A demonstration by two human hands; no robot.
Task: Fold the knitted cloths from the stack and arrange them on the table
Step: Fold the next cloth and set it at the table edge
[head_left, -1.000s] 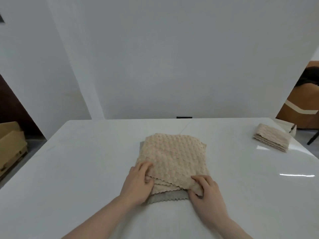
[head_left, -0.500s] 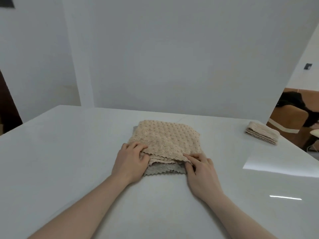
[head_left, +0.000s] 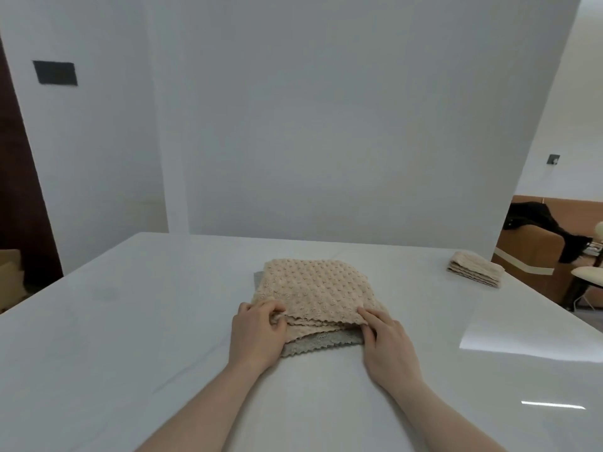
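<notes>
On the white tabletop the stack of knitted cloths lies centred. The left hand pinches its near-left corner; the right hand grip closes on the near-right edge.

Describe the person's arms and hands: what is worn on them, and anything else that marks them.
Both forearms are bare: no sleeve reaches into view. The left hand and the right hand wear no gloves. No ring, watch, bracelet or band shows on the fingers or wrists. The nails look short and unpainted, though the picture is too soft to be sure. Nothing is written or marked on either arm.
</notes>
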